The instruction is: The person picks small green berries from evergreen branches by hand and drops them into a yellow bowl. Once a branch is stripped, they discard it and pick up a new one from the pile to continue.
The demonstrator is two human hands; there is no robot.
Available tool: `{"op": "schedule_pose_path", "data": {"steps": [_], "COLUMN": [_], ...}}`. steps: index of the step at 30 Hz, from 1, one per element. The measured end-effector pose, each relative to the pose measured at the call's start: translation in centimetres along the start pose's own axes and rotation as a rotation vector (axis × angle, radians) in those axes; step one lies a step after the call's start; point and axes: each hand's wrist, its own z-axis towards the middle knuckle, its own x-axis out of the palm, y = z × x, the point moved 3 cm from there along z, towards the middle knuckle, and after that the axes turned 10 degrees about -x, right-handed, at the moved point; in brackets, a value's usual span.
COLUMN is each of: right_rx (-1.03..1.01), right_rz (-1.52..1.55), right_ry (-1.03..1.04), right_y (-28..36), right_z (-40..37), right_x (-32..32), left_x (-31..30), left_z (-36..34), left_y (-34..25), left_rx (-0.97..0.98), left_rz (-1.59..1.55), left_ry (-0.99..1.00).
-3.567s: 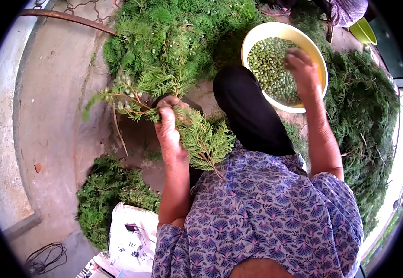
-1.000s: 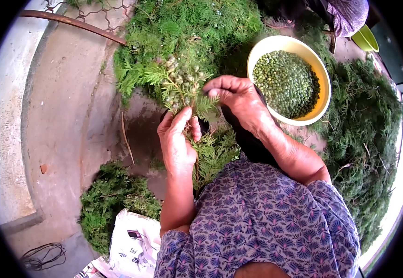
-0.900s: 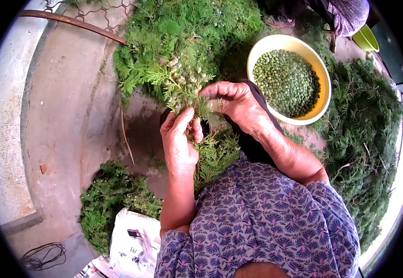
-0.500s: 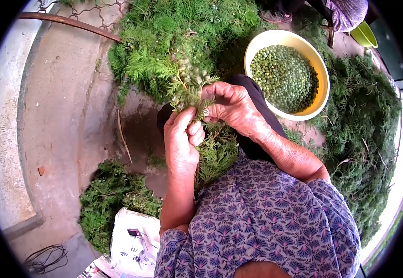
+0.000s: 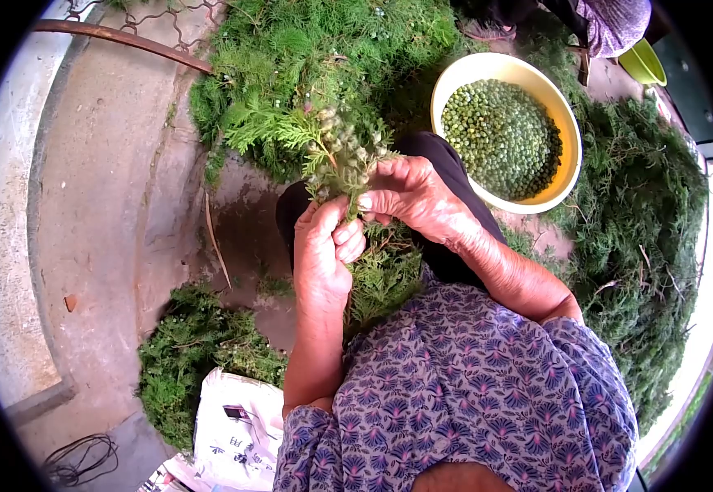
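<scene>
A leafy evergreen sprig (image 5: 338, 156) with pale green seed cones clustered on it stands up between my two hands, above my knees. My left hand (image 5: 325, 246) is closed round its lower stem, thumb and fingers pressed together. From the right, my right hand (image 5: 418, 199) pinches into the sprig's side with thumb and forefinger; whether it grips a cone or a leaf is hidden. Below the hands, more cut greenery (image 5: 385, 283) lies in my lap. The yellow basin (image 5: 571, 156), holding many small green cones (image 5: 500, 135), stands beyond my right knee.
A large heap of cut branches (image 5: 291, 57) lies ahead, another heap (image 5: 631, 213) at the right. A smaller pile (image 5: 201, 344) sits left of me by a white printed sack (image 5: 237, 426). Another person's purple sleeve (image 5: 615, 25) and a green tub (image 5: 644, 61) show at top right.
My right hand has shifted slightly, its thumb drawing in closer to the stem and my left fingers. The sprig's cones now show more plainly. My left hand keeps its hold.
</scene>
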Motion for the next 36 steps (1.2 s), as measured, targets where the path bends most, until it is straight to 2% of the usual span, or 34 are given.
{"op": "schedule_pose_path", "data": {"steps": [1,5,7,10,12,14,16,18,20,22,24,25,26,28,30,32,34,36], "right_rx": [0.009,0.033,0.178,0.235,0.19,0.115,0.045,0.078,0.019,0.019,0.056,-0.199,-0.452,-0.431,-0.445,-0.318,-0.291,-0.29], "right_rz": [-0.093,-0.027,0.406,0.495,0.401,0.375,0.311,0.363,0.497,0.576,0.166,-0.308,-0.546,-0.69,-0.692,-0.646,-0.625,-0.368], "right_ry": [0.0,-0.001,-0.061,-0.15,-0.184,-0.196,-0.186,-0.267,-0.192,-0.037,-0.1,-0.115,-0.171,-0.167,-0.184,-0.062,-0.083,-0.251], "right_y": [0.1,0.1,-0.4,-1.0,-0.6,-0.7,0.4,2.0,3.0,2.4,2.6,3.5,2.5,2.9,2.4,2.2,1.5,0.4], "right_z": [-0.1,-0.2,-0.3,-0.6,-0.8,-1.0,-1.3,-2.0,-1.9,-2.1,-2.7,-2.3,-2.0,-1.6,-1.3,-1.0,-1.1,-1.1], "right_x": [0.0,0.0,-0.1,-0.5,-1.6,-3.7,-4.5,-3.8,-2.4,-1.7,-0.3,0.4,0.4,0.8,0.6,0.6,0.6,0.2], "left_x": [-0.1,-0.1,0.0,0.2,0.4,0.4,0.4,0.3,0.9,1.0,0.9,1.2,1.2,1.2,1.4,1.4,1.2,1.2], "left_z": [-0.1,-0.2,-0.2,0.2,-0.1,-0.3,-0.5,-0.4,-0.5,-0.6,-0.5,-0.5,-0.5,-0.5,-0.8,-0.9,-0.8,-0.8], "left_y": [0.1,0.3,0.5,0.7,0.4,0.3,0.0,0.3,0.2,0.4,0.4,0.4,0.5,0.7,0.7,0.8,1.1,1.0], "left_rx": [0.014,0.035,-0.006,-0.065,0.049,0.093,0.206,0.213,0.271,0.284,0.331,0.345,0.342,0.379,0.389,0.402,0.339,0.306], "left_rz": [0.005,-0.003,-0.045,-0.108,-0.034,-0.05,0.031,0.05,0.165,0.166,0.251,0.267,0.268,0.298,0.314,0.328,0.3,0.275], "left_ry": [-0.031,-0.038,0.003,0.057,-0.106,-0.142,-0.262,-0.271,-0.34,-0.309,-0.303,-0.333,-0.332,-0.278,-0.296,-0.314,-0.317,-0.32]}}
